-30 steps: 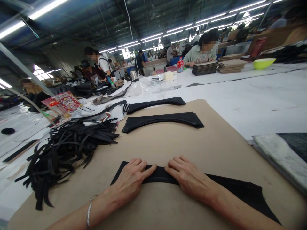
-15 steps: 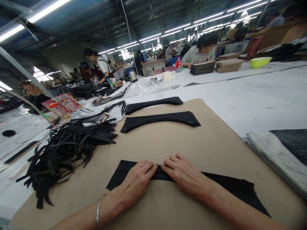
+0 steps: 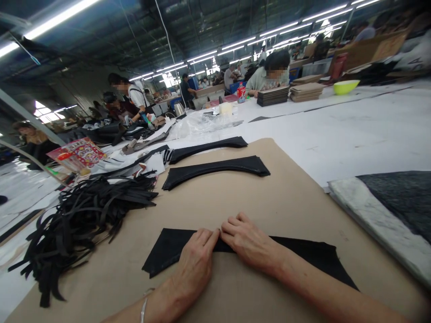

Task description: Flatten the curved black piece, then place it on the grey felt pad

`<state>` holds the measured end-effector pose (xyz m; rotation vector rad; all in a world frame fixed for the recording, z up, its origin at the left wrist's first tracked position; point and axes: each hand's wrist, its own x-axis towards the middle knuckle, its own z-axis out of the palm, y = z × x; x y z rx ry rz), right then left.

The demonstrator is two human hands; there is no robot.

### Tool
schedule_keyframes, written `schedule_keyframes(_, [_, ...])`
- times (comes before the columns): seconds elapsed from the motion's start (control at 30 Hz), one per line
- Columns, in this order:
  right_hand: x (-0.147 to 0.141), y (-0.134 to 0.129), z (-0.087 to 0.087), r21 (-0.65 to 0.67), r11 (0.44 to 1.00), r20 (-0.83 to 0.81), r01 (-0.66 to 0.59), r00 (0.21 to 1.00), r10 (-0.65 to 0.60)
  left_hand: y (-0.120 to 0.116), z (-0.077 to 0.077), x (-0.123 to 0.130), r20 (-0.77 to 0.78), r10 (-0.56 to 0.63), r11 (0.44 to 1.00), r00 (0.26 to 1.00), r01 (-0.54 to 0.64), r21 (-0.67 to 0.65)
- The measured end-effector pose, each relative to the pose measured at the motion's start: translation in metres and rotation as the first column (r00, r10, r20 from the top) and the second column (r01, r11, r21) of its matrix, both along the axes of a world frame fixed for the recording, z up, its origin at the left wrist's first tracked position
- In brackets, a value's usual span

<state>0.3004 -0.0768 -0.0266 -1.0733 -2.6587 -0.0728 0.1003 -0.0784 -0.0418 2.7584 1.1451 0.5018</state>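
Observation:
A curved black fabric piece (image 3: 306, 251) with flared ends lies across the tan board (image 3: 235, 202) in front of me. My left hand (image 3: 198, 251) is closed on its upper edge near the middle, thumb and fingers pressed together. Beside it, my right hand (image 3: 244, 240) grips the same edge with curled fingers, and the two hands' fingertips almost meet. Both hands hide the centre of the piece. Farther up the board lie a stack of similar black pieces (image 3: 215, 170) and another such stack (image 3: 208, 149) behind it.
A heap of black strips (image 3: 90, 211) spreads along the board's left side. To the right lies a marbled white slab (image 3: 373, 206) with dark cloth on it. Across the white table are dark stacked pieces (image 3: 272, 96), a green bowl (image 3: 345, 87) and a seated person (image 3: 269, 74).
The view has shifted slightly, moving most things left. My hands have drawn closer together along the black piece's edge, both still holding it.

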Motion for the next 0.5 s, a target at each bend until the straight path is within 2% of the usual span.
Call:
schedule_keyframes(0.13, [0.009, 0.001, -0.004, 0.033, 0.999, -0.037, -0.013, 0.999, 0.014, -0.001, -0.007, -0.005, 0.008, -0.021, 0.998, 1.000, 0.020, 0.060])
schedule_keyframes(0.3, [0.029, -0.005, -0.007, -0.001, 0.999, -0.060, 0.035, 0.998, -0.035, -0.002, -0.002, -0.004, -0.053, -0.031, 0.998, 0.998, 0.034, 0.053])
schedule_keyframes(0.5, [0.046, -0.016, -0.008, -0.001, 0.999, -0.055, 0.034, 0.998, -0.034, 0.000, -0.002, 0.000, -0.107, -0.027, 0.997, 0.994, 0.035, 0.066])
